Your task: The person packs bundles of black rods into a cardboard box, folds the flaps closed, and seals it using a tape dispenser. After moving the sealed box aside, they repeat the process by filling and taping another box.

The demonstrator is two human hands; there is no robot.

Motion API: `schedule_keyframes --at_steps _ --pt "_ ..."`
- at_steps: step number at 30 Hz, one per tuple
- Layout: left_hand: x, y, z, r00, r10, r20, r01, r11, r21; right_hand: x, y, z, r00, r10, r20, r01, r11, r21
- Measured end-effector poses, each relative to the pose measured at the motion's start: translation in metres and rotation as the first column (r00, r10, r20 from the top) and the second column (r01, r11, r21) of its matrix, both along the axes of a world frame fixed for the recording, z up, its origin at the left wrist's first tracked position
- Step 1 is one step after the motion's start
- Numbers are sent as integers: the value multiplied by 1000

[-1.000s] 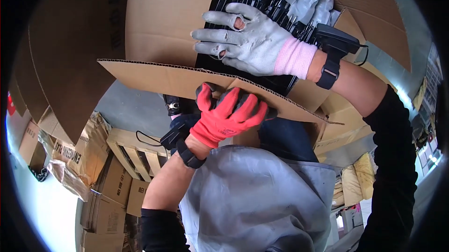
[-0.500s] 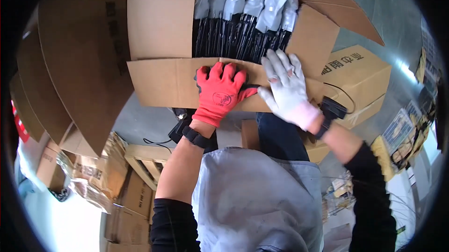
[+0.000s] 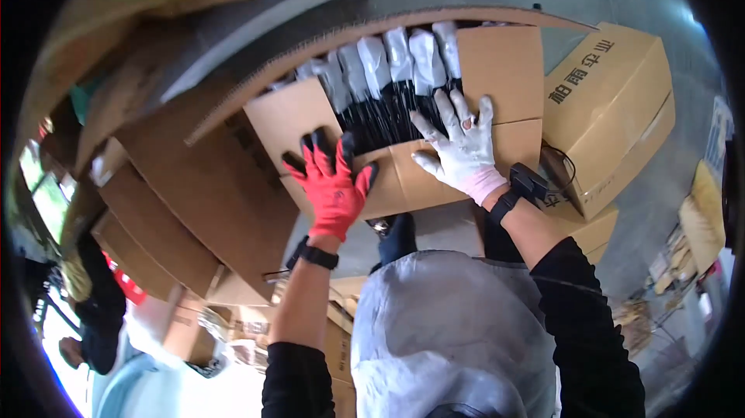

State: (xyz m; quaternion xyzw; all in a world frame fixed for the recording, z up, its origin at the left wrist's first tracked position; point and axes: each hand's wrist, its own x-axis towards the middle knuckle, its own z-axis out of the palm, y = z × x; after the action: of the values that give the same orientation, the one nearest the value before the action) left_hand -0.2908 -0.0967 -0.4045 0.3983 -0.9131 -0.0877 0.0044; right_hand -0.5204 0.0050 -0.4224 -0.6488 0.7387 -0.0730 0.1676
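An open cardboard carton stands in front of me, its near flap (image 3: 396, 177) folded over the front of the opening. Inside lie several slim black rod-like pieces (image 3: 378, 124) with whitish plastic wrapping (image 3: 374, 67) at their far ends. My left hand (image 3: 332, 189), in a red glove with dark fingertips, is spread on the left part of the near flap. Its fingers reach toward the left side flap (image 3: 289, 114). On the right, my right hand (image 3: 463, 146), in a whitish glove, lies spread across the near flap, fingertips over the opening. Neither hand grips anything.
A closed carton (image 3: 609, 100) stands at the right, beside the open one. Large brown cardboard panels (image 3: 209, 208) lean on the left. Another person (image 3: 102, 305) is at the far left. A black device (image 3: 529, 182) with a cable sits at my right wrist.
The view has swung, so the carton appears turned and lower. My left hand has opened out from bent fingers and moved left, away from my right hand. My right hand remains spread.
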Motion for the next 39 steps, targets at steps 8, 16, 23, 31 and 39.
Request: schedule_keyframes --at_steps 8,16,23,31,39 --pt "-114 -136 135 913 -362 -188 342 931 -132 -5 21 -9 999 -26 44 26 1000 7" --pt "-158 -144 108 844 -494 210 308 766 564 -3 18 -9 998 -29 58 34 995 -94" --pt "-103 -16 31 969 -237 73 222 960 173 2 37 -25 993 -3 114 19 990 -137" --pt "-101 -4 20 981 -195 -7 194 973 126 5 30 -17 999 -17 -44 -8 858 -513" --pt "-100 -155 26 987 -161 -26 163 963 215 -4 31 -1 986 -137 96 159 944 -289"
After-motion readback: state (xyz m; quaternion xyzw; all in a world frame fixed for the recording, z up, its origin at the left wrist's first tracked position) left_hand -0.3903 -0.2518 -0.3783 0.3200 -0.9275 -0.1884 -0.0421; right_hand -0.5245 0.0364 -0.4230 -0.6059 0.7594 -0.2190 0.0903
